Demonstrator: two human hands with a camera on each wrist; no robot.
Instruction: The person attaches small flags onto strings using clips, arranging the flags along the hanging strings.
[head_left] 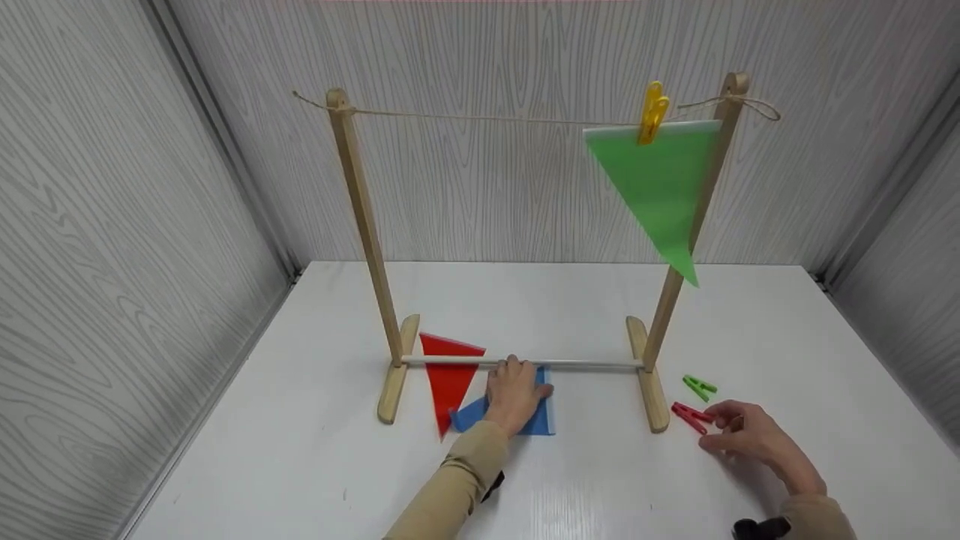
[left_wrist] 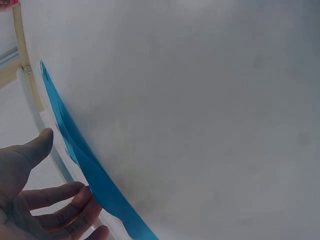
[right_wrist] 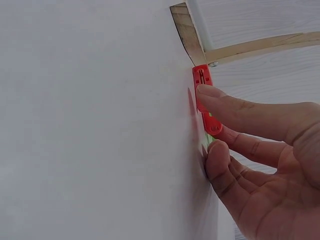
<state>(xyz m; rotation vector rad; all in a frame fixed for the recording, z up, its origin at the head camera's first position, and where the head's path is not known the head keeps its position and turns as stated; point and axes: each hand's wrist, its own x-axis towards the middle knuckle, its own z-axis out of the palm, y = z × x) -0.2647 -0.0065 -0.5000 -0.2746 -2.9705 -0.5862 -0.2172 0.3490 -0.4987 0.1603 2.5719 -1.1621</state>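
In the head view, my left hand (head_left: 516,394) lies over a blue pennant (head_left: 538,421) on the table, by the white crossbar. The left wrist view shows its fingertips (left_wrist: 82,192) at the edge of the blue cloth, thumb spread away. My right hand (head_left: 757,439) is low on the table at the right. Its thumb and index finger are apart, around the handle end of a red clothespin (head_left: 691,417); in the right wrist view the thumb partly covers this clothespin (right_wrist: 202,75). A green clothespin (head_left: 700,387) lies just behind it.
A wooden stand with two posts (head_left: 364,217) carries a string (head_left: 480,118). A green pennant (head_left: 667,180) hangs at its right end from a yellow clothespin (head_left: 651,120). Under the crossbar (head_left: 585,363) lies a red pennant (head_left: 451,379), partly beside the blue one. Panelled walls enclose the table.
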